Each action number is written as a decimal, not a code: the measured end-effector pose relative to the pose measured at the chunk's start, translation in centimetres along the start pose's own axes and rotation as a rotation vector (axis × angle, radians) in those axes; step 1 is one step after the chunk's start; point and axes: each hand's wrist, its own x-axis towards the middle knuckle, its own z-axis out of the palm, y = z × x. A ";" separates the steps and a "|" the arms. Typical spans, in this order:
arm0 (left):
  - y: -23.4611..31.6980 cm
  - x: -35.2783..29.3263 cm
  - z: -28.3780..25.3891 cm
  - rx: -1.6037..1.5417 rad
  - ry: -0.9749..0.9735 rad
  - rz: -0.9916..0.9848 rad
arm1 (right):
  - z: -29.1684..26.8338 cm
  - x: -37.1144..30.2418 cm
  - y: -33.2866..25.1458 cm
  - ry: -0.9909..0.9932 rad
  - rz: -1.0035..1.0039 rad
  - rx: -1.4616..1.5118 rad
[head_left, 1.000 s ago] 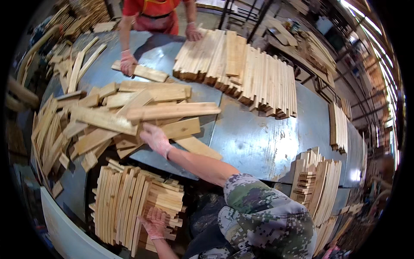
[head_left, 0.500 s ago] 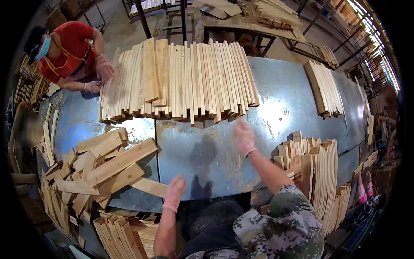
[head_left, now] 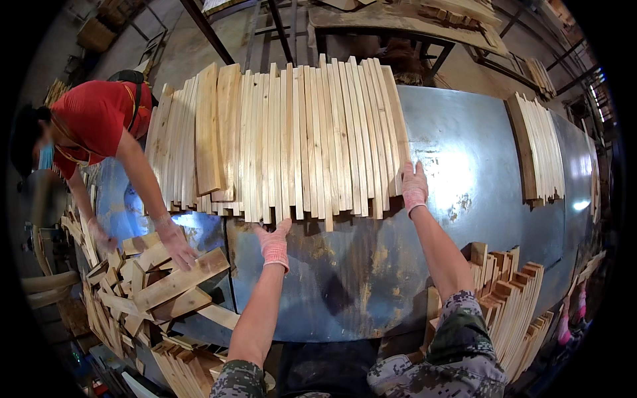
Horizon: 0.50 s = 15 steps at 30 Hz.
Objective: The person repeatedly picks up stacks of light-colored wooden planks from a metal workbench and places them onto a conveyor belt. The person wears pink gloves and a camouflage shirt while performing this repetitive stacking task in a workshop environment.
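Observation:
A long row of pale wooden strips [head_left: 302, 142], packed side by side, lies across the metal table [head_left: 345, 292] in front of me. Two wider boards [head_left: 208, 132] rest flat on top of the row towards its left. At the uneven near ends of the strips is my left hand [head_left: 273, 245], gloved, thumb and fingers spread, grasping nothing. My right hand [head_left: 415, 188], also gloved, has its fingers stretched up against the right side of the row, by the near corner of the last strip. Both palms face away, so exact contact is partly hidden.
At left, a co-worker in a red top [head_left: 99, 119] reaches over a jumbled heap of short boards [head_left: 156, 285]. Stacked strips [head_left: 514, 292] stand beside my right forearm. A smaller bundle [head_left: 541, 149] lies at far right; another stack [head_left: 182, 368] is at lower left.
Both my hands have moved forward to the row, the left to its near ends, the right to its right side. The co-worker has leaned from the row's left end to the heap.

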 end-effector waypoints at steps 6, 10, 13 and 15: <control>-0.1 0.0 -0.3 -0.272 0.016 -0.032 | -2.8 -3.1 -6.2 -0.180 0.107 0.319; -0.4 1.3 -1.4 -0.174 0.014 0.028 | -1.6 -1.7 -5.2 -0.300 -0.157 -0.219; 0.9 0.2 -2.8 -0.156 -0.046 0.046 | -1.7 -2.1 -7.2 -0.313 -0.230 -0.042; 1.6 -0.9 -3.0 -0.153 -0.149 0.071 | -1.7 0.1 -5.7 -0.306 -0.175 -0.105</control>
